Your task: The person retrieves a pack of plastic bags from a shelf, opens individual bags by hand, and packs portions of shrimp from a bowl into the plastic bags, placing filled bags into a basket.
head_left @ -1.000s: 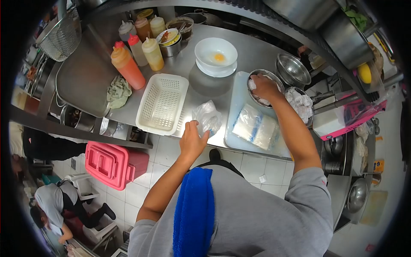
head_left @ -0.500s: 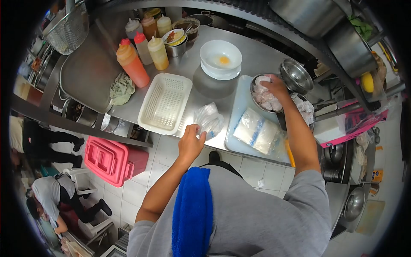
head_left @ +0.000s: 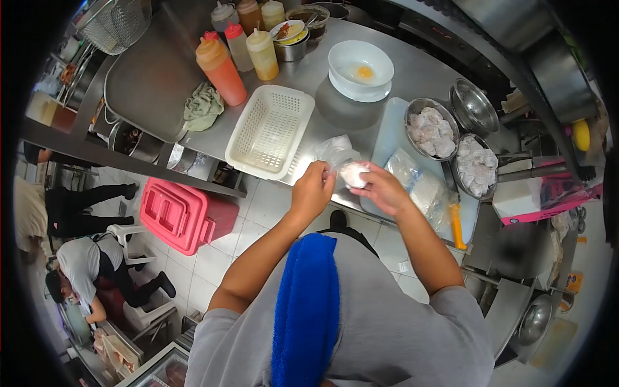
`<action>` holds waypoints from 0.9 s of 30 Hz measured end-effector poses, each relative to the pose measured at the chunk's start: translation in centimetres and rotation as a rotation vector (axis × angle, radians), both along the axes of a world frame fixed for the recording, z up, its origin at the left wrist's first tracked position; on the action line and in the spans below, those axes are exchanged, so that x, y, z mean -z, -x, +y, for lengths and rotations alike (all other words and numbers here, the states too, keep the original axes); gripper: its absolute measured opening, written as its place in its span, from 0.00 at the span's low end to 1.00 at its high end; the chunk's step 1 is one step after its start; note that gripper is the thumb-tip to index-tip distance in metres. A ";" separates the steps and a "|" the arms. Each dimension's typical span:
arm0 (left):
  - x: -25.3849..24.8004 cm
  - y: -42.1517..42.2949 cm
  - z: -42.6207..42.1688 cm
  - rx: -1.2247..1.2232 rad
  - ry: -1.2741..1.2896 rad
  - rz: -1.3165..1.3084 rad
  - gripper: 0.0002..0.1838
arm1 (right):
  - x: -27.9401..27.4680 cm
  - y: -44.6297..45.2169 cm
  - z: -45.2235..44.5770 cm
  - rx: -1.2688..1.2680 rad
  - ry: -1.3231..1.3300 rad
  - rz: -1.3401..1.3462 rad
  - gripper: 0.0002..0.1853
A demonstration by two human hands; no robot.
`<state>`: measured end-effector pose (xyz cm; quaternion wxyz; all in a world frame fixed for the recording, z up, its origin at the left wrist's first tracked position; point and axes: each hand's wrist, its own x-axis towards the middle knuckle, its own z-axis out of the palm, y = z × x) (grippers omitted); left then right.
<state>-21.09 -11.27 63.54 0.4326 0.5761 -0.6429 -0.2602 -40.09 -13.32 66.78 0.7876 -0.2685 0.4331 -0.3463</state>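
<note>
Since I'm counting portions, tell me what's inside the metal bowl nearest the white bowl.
Pale, floury-looking pieces lie in the metal bowl. They cover whatever is beneath.

- Mesh strainer, 10 o'clock: top cut off.
- Blue towel, 6 o'clock: end cut off.
- White lump, 2 o'clock: partly hidden by right hand.

From my remote seat I see a grey shirt, with short sleeves ending at 4 and 7 o'clock. A bright blue towel, long and of fluffy texture, is at 6 o'clock. Beyond the shirt, toward its 11 o'clock, I notice dark trousers and one black shoe.
</note>
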 end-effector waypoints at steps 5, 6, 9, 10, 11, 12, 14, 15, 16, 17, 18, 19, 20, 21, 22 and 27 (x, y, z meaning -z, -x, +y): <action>-0.1 0.4 1.0 0.085 0.112 -0.127 0.07 | 3.3 -4.1 -0.2 0.016 0.052 0.099 0.23; 0.0 0.4 1.5 0.095 0.063 -0.104 0.07 | 3.6 -4.4 -0.4 -0.014 0.171 0.205 0.23; 1.3 0.0 2.4 0.081 -0.018 -0.120 0.07 | 4.8 -5.6 -0.7 0.030 0.334 0.231 0.21; 1.3 -0.2 2.4 0.072 -0.018 -0.121 0.07 | 4.8 -6.3 -0.7 0.101 0.301 0.077 0.21; 1.3 -0.2 2.4 0.063 -0.011 -0.109 0.06 | 4.9 -6.8 -0.7 0.171 0.264 -0.077 0.20; 1.3 -0.3 2.5 0.055 -0.006 -0.097 0.06 | 5.5 -7.1 -0.7 0.164 0.261 -0.078 0.20; 0.9 -0.2 2.5 0.074 0.014 -0.066 0.06 | 6.5 -7.8 -0.9 0.153 0.464 0.229 0.19; 0.7 -0.2 2.4 0.100 0.038 -0.036 0.06 | 6.9 -7.8 -1.1 0.149 0.464 0.229 0.19; 0.7 -0.2 2.4 0.098 0.038 -0.036 0.06 | 6.4 -8.1 -1.3 0.191 0.387 0.232 0.19; 0.7 -0.2 2.3 0.125 0.069 -0.045 0.05 | 6.0 -8.2 -1.6 0.234 0.309 0.235 0.19; 0.8 -0.2 2.4 0.154 0.100 -0.053 0.05 | 6.7 -8.2 -1.7 0.232 0.308 0.235 0.19; 1.0 -0.2 2.5 0.153 0.098 -0.052 0.05 | 7.2 -8.3 -1.9 0.188 0.357 0.378 0.18; 1.2 -0.3 2.5 0.157 0.072 -0.055 0.06 | 7.7 -8.1 -2.0 0.143 0.407 0.521 0.18; 1.4 -0.3 2.6 0.159 0.047 -0.057 0.07 | 8.0 -7.4 -1.7 0.143 0.407 0.522 0.18; 1.0 -0.4 2.7 0.159 0.047 -0.057 0.07 | 7.1 -6.6 -0.7 0.061 0.707 0.699 0.18; 3.2 -2.2 1.9 -0.009 -0.638 0.635 0.19 | 6.7 -4.5 1.4 -0.046 1.092 0.990 0.15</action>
